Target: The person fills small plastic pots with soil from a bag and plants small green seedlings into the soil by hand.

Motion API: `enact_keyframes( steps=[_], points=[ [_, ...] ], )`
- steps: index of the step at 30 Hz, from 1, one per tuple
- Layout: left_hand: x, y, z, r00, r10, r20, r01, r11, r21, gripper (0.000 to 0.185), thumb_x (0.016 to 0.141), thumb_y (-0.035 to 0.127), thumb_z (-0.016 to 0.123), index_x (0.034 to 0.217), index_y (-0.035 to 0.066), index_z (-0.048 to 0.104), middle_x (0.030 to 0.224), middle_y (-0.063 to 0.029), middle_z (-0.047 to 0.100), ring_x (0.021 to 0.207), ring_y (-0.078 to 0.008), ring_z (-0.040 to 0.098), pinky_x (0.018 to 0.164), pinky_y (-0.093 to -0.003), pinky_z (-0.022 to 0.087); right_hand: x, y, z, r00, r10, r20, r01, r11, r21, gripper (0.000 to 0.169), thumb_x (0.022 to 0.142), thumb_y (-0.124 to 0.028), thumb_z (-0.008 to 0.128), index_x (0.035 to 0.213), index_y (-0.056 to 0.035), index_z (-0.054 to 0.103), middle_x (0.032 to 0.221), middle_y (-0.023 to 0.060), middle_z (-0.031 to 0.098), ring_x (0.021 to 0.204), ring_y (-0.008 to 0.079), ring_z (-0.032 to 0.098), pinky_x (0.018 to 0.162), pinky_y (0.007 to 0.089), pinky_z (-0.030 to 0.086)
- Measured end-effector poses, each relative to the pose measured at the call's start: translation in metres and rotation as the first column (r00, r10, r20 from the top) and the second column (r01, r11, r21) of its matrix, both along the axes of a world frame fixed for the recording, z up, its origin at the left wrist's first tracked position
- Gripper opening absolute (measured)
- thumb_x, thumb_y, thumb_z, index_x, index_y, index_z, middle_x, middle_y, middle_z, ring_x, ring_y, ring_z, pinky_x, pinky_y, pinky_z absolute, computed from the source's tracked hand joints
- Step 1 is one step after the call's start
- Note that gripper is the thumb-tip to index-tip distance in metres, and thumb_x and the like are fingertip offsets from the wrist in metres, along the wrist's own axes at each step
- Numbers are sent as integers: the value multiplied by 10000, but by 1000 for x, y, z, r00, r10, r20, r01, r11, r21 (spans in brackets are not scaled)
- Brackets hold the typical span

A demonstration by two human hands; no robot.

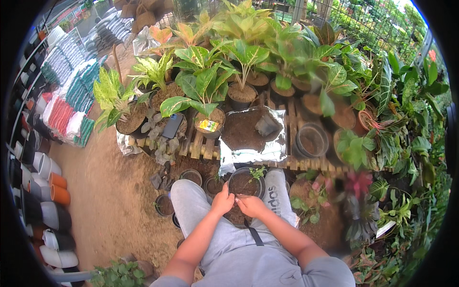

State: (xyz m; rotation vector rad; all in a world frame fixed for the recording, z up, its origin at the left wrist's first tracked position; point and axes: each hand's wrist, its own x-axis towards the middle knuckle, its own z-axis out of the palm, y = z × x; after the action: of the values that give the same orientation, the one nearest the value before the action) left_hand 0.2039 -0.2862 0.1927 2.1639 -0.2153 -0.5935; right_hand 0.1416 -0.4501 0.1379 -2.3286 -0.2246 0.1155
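Note:
Between my knees is a dark round plastic pot [233,175] filled with soil, with a small green seedling [257,173] at its far right side. My left hand [223,202] grips the pot's near left edge. From the near right, my right hand [250,206] holds the same rim, and the fingertips of both hands almost meet. Their undersides are hidden. Just beyond the pot, an opened white bag [276,152] of dark potting soil [240,129] lies on a slatted wooden bench [196,145]. A black plastic pot [267,125] rests tipped on that soil.
Potted aglaonema plants [204,89] crowd the bench. A phone [172,125] lies on a pot at left; empty-looking nested pots [312,140] stand right of the bag. Soil-filled pots [164,205] sit on the ground by my legs. Stacked pots [57,193] line the far left.

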Motion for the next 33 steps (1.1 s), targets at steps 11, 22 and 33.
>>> enact_keyframes(
  steps=[11,22,33],
  points=[
    [-6,6,-11,993,-70,-93,62,994,-87,680,938,199,496,1560,62,259,759,-143,722,667,-257,728,687,-380,574,2,-5,28,987,17,-161,-20,1000,-12,411,1026,-303,478,1172,27,673,1145,218,701,1080,390,661,929,455,535],
    [-8,3,-10,985,-126,-115,107,982,-159,665,942,165,472,1561,69,251,805,-175,720,667,-253,731,665,-384,588,-1,-14,-10,996,82,44,-86,992,97,421,859,31,481,1251,39,634,1316,257,618,1245,394,584,1081,426,469],
    [-6,3,-9,994,-87,-68,82,994,-72,661,931,196,464,1547,44,276,743,-158,723,672,-274,733,682,-396,583,-1,-15,-11,982,152,-112,-129,973,190,430,821,52,491,1210,-9,667,1246,218,661,1123,396,645,997,433,512]
  ],
)
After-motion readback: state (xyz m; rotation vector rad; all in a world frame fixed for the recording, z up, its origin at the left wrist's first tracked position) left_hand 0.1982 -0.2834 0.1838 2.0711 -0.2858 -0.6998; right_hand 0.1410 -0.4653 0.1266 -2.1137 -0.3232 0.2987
